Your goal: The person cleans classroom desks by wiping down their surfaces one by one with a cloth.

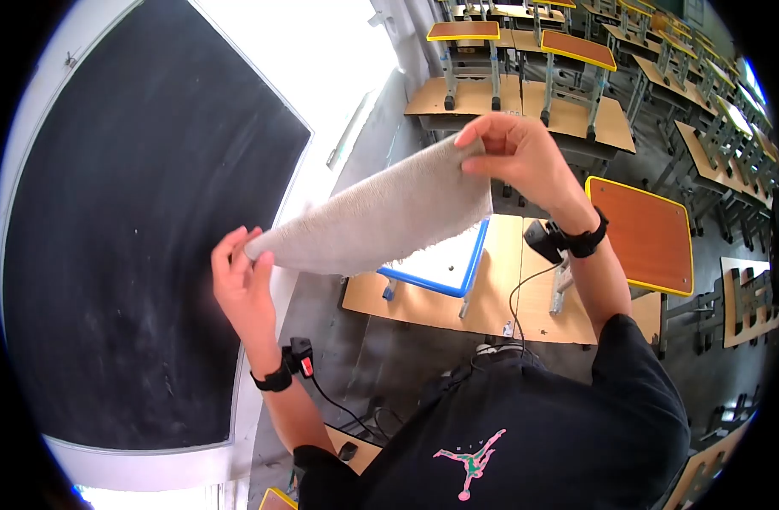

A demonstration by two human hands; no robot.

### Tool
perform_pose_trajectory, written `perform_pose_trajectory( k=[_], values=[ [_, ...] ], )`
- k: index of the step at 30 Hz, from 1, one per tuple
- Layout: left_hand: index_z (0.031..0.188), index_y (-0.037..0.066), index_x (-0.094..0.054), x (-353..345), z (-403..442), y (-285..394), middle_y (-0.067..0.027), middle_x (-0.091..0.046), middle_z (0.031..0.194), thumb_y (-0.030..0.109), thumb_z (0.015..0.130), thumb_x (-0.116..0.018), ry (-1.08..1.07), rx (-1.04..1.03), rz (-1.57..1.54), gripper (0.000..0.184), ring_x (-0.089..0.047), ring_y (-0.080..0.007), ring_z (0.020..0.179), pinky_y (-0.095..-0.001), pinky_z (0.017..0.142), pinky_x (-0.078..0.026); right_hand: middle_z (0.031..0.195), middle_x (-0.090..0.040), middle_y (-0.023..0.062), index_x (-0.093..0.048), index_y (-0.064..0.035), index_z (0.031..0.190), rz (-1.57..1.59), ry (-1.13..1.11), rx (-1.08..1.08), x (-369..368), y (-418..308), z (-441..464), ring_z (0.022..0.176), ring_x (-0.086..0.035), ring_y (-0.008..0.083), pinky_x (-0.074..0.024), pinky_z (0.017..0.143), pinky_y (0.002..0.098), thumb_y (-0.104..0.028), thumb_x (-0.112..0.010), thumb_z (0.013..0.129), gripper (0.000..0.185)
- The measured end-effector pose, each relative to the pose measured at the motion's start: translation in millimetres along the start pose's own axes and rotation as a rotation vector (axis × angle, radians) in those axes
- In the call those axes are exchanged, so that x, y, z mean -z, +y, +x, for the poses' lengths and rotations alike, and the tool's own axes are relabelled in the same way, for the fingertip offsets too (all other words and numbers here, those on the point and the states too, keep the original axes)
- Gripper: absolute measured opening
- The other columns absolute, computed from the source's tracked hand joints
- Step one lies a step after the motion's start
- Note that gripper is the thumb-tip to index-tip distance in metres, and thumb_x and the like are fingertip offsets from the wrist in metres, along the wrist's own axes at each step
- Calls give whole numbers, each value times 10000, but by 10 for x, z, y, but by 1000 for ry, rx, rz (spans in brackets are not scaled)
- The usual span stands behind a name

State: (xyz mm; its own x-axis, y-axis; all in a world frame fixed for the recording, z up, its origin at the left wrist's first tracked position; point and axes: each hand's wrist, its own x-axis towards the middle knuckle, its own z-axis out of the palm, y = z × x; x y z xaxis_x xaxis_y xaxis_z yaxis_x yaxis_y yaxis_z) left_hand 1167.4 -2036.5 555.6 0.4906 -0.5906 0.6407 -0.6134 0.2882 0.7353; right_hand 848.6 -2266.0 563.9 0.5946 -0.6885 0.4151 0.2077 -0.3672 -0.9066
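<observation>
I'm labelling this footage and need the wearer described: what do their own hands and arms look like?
Both hands are bare. The left wrist and right wrist each wear a black strap with a small dark box and cable; short black sleeves cover the upper arms.

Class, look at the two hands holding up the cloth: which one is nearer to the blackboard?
Left. The left hand overlaps the blackboard's right side in this view; the right hand grips the cloth's far end, out towards the desks.
</observation>
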Motion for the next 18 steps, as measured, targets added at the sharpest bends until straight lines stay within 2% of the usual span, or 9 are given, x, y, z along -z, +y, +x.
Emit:
perform_pose_trajectory(
  k=[3,5,7,10,12,14,16,17,18],
  values=[
    [1365,-26,-511,-54,230,202,-222,-727,1230,-27,994,-652,-3,31,3,396,-682,-154,1074,-274,1004,-488,877,-696,-10,-756,-41,1069,-161,88,94,88,-162,157,829,-647,64,-532,781,236,-3,-786,877,198],
    [1367,-28,-509,-87,401,273,-208,-737,1188,-20,999,-653,22,7,-58,395,-681,-144,1048,-260,978,-495,864,-727,21,-796,-87,1095,-351,162,281,184,-200,289,802,-657,78,-540,753,240,-103,-823,880,217],
    [1353,-26,-518,-82,567,368,-152,-744,1056,11,1009,-668,75,-7,-51,377,-670,-116,954,-234,902,-512,902,-745,34,-800,-92,1099,-379,179,304,253,-306,389,806,-668,90,-547,754,246,-118,-828,879,224],
    [1322,-16,-540,-92,848,405,-118,-730,1001,34,1003,-692,108,-83,-159,357,-658,-106,917,-239,871,-519,987,-781,61,-811,-116,1112,-454,217,317,341,-480,505,825,-700,123,-570,761,260,-155,-830,886,230],
    [1295,-13,-553,-136,964,501,-128,-733,1023,62,1001,-709,123,-90,-124,341,-665,-120,942,-253,895,-523,1123,-774,52,-773,-76,1163,-428,229,445,376,-525,576,1001,-724,117,-579,916,259,-113,-804,913,255],
    [1273,-15,-564,-215,1038,590,-127,-730,1034,77,1000,-715,152,-91,-170,326,-667,-129,968,-279,929,-523,1131,-773,50,-777,-83,1184,-330,184,400,433,-613,594,1008,-732,137,-579,933,263,-122,-800,919,269],
    [1232,-15,-584,-253,1091,607,-129,-724,1051,83,999,-717,145,-81,-207,286,-667,-142,1006,-307,967,-518,1087,-752,97,-735,37,1181,-133,241,288,422,-690,609,1003,-689,162,-556,882,309,-209,-671,1027,297],
    [1189,-14,-613,-281,1101,613,-113,-733,1026,81,985,-734,143,-96,-252,255,-667,-125,955,-280,911,-524,897,-738,-6,-787,20,1057,-33,300,338,361,-720,604,809,-630,52,-519,728,206,-177,-715,1015,214],
    [1145,-14,-643,-305,1103,614,-97,-743,1001,79,972,-751,142,-112,-297,225,-668,-108,904,-254,856,-530,897,-738,-6,-787,20,1057,-33,291,337,375,-698,618,809,-630,52,-519,728,206,-177,-715,1015,214]
  ],
)
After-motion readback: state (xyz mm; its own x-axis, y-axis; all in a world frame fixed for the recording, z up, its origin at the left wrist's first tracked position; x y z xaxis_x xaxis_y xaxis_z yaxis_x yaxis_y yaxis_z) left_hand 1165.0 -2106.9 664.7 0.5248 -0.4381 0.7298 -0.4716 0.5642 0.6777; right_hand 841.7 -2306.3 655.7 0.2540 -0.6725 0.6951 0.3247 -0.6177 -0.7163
